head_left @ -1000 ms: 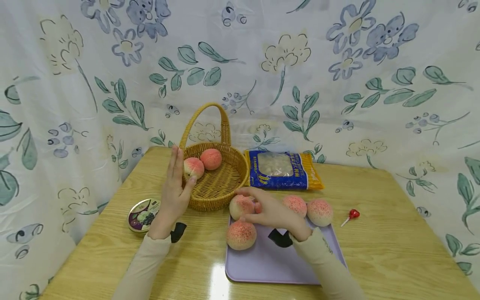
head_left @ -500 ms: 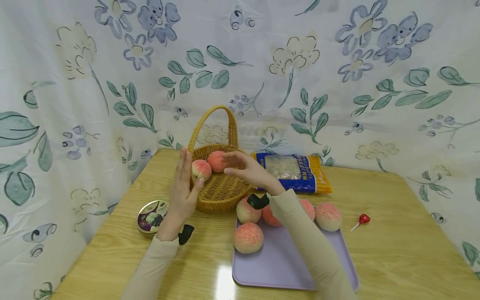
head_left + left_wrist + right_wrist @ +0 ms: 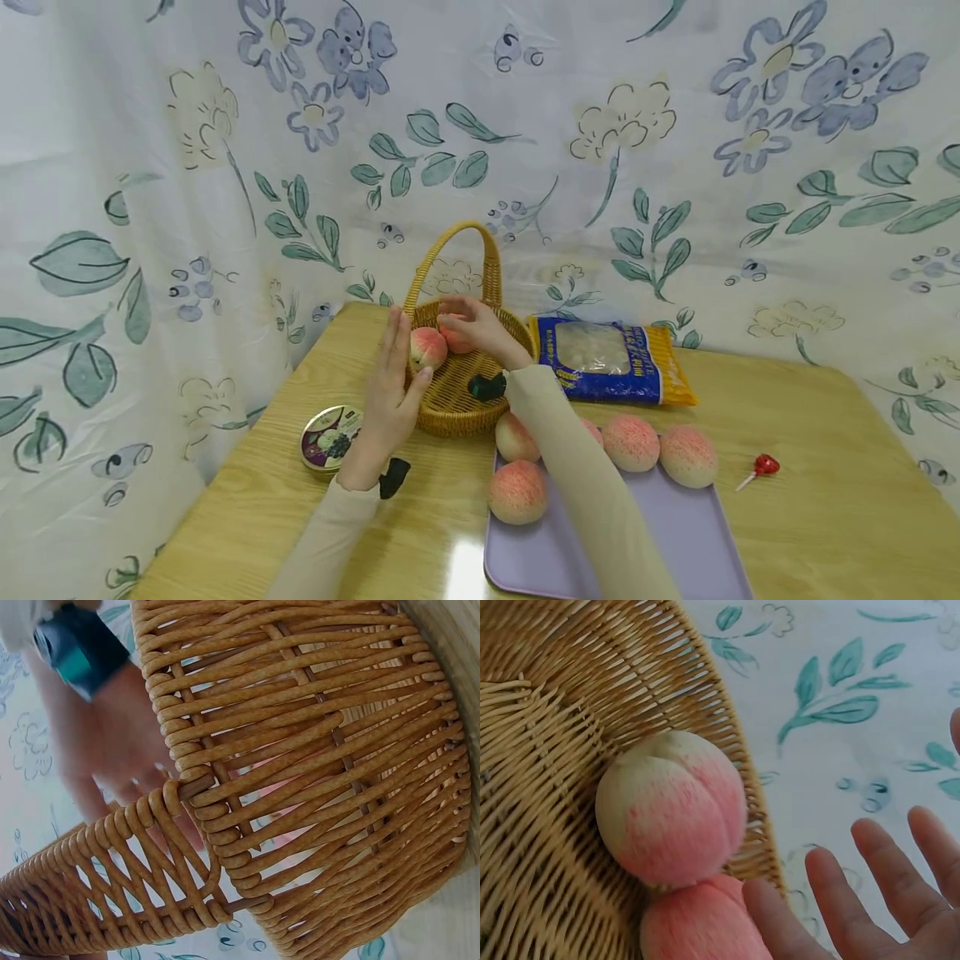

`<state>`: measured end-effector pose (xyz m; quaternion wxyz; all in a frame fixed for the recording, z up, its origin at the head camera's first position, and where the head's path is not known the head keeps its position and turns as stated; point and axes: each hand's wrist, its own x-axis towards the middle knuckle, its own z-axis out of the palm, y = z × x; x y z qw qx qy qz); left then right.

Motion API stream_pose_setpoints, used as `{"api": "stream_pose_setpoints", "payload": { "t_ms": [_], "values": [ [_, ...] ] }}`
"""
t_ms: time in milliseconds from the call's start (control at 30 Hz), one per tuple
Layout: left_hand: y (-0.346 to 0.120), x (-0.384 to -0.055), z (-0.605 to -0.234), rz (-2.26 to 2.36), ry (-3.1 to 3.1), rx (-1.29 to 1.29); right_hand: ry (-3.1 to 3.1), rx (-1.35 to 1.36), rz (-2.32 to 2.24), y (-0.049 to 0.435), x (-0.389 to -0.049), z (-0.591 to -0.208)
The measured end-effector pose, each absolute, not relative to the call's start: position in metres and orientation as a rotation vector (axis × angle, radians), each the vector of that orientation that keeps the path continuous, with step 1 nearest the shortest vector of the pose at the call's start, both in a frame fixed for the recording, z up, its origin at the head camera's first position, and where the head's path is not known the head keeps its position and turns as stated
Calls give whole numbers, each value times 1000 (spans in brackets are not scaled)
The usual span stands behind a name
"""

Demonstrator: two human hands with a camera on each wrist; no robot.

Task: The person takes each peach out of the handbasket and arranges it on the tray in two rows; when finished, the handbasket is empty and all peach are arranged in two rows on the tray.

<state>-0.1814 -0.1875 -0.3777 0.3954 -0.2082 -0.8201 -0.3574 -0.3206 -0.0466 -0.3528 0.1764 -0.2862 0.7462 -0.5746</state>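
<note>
A wicker basket (image 3: 457,423) with a tall handle holds two pink-and-cream peaches, a paler peach (image 3: 427,348) on the left and a redder peach (image 3: 459,342) behind it. My left hand (image 3: 388,404) stands upright along the basket's left side, fingers straight. Over the basket reaches my right hand (image 3: 483,332), its fingers partly covering the redder peach. In the right wrist view, spread fingers (image 3: 840,900) overlap the edge of that peach; contact is unclear. The left wrist view shows the basket's outer weave, with my right hand (image 3: 112,727) blurred beyond it.
Several more peaches (image 3: 517,492) lie on a lilac tray (image 3: 540,550) at the front right. A blue-and-yellow food bag (image 3: 615,367) sits behind it. A round tin (image 3: 330,437) stands left, a red lollipop (image 3: 765,465) right. A floral curtain hangs behind.
My right hand has left a peach on the tray and moved, holding nothing, up and left to the basket's redder peach. My left hand stays beside the basket. The head view has shifted left.
</note>
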Motion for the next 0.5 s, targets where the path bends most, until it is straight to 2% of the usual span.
{"api": "stream_pose_setpoints", "payload": {
  "t_ms": [333,500],
  "values": [
    [-184,-178,-379,-932,-2113,-498,2185,-624,-1488,-84,-334,-379],
    [-185,-178,-380,-917,-2115,-481,2282,-671,-1337,-100,-336,-386]
  ]
}}
